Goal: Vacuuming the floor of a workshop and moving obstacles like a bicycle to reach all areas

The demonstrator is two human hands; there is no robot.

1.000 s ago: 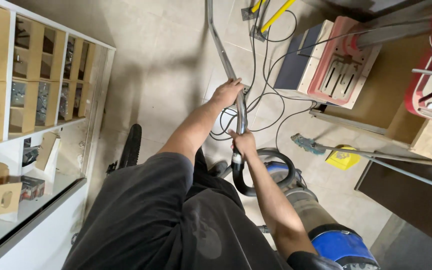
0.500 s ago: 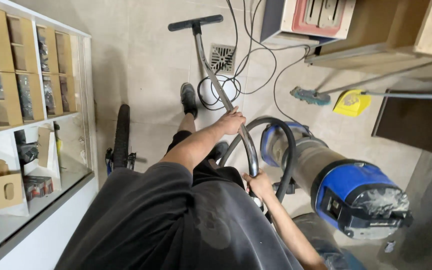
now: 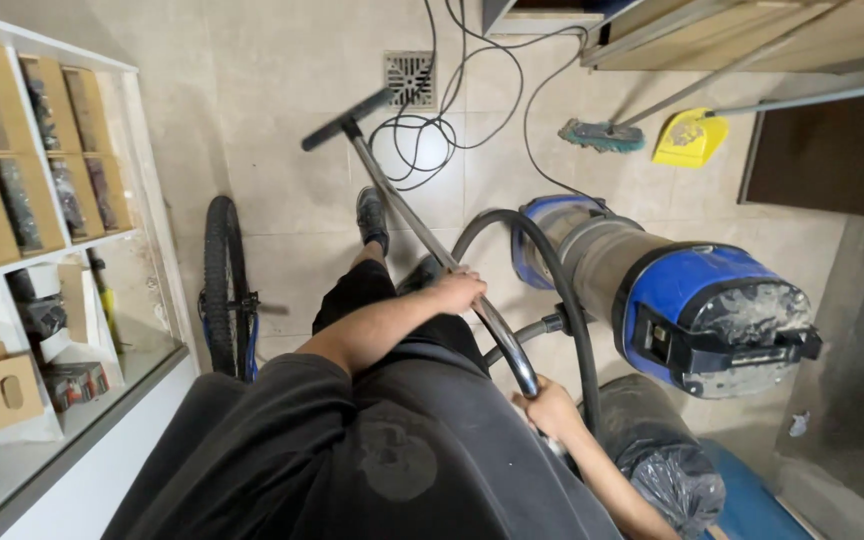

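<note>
Vacuum wand (image 3: 422, 225) in both hands

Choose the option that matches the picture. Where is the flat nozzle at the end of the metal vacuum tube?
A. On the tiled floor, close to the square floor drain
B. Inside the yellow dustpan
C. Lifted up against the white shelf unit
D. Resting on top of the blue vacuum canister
A: the nozzle lies on the tiled floor just left of the floor drain, while both hands grip the metal tube.
</note>
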